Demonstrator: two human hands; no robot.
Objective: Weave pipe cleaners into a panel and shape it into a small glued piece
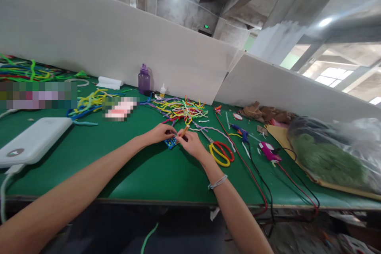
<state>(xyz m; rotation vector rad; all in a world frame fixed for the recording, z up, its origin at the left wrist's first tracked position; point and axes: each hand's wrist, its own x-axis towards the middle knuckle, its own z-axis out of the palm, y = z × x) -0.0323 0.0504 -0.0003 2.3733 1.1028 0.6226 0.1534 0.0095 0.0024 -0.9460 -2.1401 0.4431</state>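
My left hand (162,133) is closed, its fingertips pinched at the upper edge of a small blue piece with yellow specks (170,143). Close against it, my right hand (192,143) grips a short tan wooden-looking stick (185,130) that points up and away. The fingertips of both hands nearly meet and cover part of the blue piece. Just beyond lies a tangle of colourful fuzzy pipe cleaners (181,108). Scissors with red and yellow handles (220,154) rest right of my right hand, their blades pointing away.
A blue glue gun (240,132) and a magenta device (269,151) trail cords rightward. A plastic bag of green fibre (327,154) takes up the right side. A purple bottle (144,80) stands near the white partition (178,55). A white power bank (38,137) lies left on the green table (133,182).
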